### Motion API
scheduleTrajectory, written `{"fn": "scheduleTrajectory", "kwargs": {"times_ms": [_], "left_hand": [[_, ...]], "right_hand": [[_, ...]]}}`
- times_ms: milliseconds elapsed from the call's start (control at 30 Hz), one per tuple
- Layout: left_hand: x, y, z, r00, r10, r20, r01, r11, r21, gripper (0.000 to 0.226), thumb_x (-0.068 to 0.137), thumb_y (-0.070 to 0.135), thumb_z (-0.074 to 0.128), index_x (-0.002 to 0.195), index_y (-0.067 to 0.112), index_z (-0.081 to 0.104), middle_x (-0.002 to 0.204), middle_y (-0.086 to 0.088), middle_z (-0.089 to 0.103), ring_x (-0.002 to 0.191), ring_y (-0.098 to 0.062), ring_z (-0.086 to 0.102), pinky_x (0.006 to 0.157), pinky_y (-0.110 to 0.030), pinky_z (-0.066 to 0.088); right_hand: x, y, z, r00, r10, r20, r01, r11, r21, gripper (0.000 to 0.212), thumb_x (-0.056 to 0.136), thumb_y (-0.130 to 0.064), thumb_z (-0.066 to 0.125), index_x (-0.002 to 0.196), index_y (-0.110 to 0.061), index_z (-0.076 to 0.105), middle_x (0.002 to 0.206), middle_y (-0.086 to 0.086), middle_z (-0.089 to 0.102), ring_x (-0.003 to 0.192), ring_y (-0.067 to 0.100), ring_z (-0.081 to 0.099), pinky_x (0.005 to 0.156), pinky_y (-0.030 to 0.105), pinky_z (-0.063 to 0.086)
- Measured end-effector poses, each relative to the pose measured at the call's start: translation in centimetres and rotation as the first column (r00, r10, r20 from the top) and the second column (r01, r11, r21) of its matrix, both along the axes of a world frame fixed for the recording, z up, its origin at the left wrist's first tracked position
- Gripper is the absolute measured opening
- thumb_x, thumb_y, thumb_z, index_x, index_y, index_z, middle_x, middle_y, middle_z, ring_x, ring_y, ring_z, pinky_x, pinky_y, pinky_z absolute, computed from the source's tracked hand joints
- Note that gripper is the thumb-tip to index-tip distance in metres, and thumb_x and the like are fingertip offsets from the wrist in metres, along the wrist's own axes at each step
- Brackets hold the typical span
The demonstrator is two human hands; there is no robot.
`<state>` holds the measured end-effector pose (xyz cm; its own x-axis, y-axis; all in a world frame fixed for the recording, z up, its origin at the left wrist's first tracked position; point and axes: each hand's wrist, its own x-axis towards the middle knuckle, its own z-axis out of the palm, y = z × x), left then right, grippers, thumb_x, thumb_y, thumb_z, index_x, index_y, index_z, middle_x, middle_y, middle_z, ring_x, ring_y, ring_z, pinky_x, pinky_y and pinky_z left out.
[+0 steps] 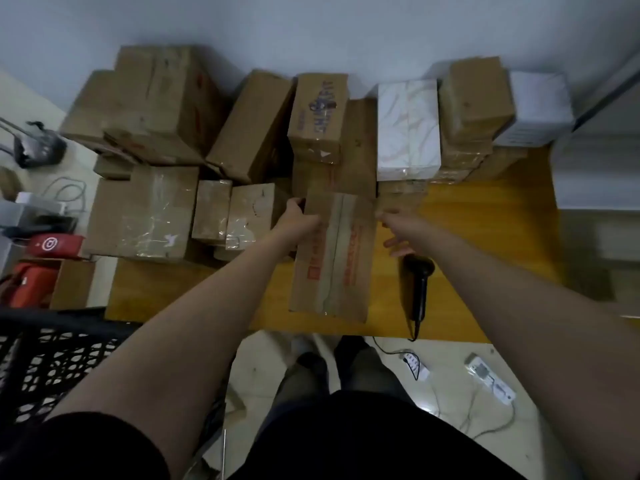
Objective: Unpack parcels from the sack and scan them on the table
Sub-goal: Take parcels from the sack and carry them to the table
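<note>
Our left hand (298, 216) grips the far left corner of the long red-printed cardboard parcel (334, 261), which lies on the yellow table (491, 237) before stacked boxes (252, 126). Our right hand (398, 233), blurred, spreads its fingers beside the parcel, near the black handheld scanner (419, 289).

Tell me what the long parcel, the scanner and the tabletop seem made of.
Long parcel: brown cardboard, matte, with a taped seam and red print. Scanner: black plastic, probably, by its dull sheen. Tabletop: smooth yellowish wood or laminate; cannot tell which.
</note>
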<state>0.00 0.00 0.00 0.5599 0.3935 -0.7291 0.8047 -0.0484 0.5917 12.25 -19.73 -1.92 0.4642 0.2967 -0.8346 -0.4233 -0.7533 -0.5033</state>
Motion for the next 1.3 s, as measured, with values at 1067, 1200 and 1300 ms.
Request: {"fn": "scheduleTrajectory", "kwargs": {"times_ms": [1067, 1200, 1300], "left_hand": [[-5.3, -1.9, 5.6, 0.951, 0.284, 0.124, -0.238, 0.926, -0.292, 0.063, 0.099, 0.072, 0.037, 0.141, 0.025, 0.041, 0.133, -0.008, 0.06, 0.12, -0.035, 0.057, 0.104, -0.062, 0.045], [-5.5, -2.8, 5.4, 0.981, 0.168, 0.101, -0.142, 0.963, -0.229, 0.065, 0.103, 0.07, 0.025, 0.141, 0.026, 0.053, 0.129, -0.006, 0.064, 0.125, -0.033, 0.057, 0.097, -0.049, 0.049], [-6.3, -3.2, 4.6, 0.979, 0.184, 0.088, -0.173, 0.977, -0.122, 0.057, 0.1, 0.071, 0.03, 0.133, 0.028, 0.046, 0.139, -0.007, 0.05, 0.129, -0.032, 0.049, 0.107, -0.06, 0.041]], "right_hand": [[-11.3, -2.1, 6.5, 0.764, -0.644, 0.022, 0.636, 0.759, 0.142, 0.079, 0.097, -0.078, 0.022, 0.146, -0.025, 0.051, 0.123, 0.01, 0.064, 0.113, 0.034, 0.06, 0.103, 0.06, 0.049], [-11.8, -2.3, 5.4, 0.801, -0.596, -0.054, 0.598, 0.792, 0.122, 0.081, 0.095, -0.081, 0.025, 0.151, -0.027, 0.049, 0.14, 0.011, 0.06, 0.125, 0.039, 0.057, 0.1, 0.068, 0.048], [-11.4, -2.9, 5.2, 0.783, -0.62, -0.049, 0.614, 0.76, 0.212, 0.072, 0.096, -0.077, 0.036, 0.125, -0.021, 0.069, 0.119, 0.006, 0.071, 0.108, 0.032, 0.066, 0.075, 0.053, 0.06]]}}
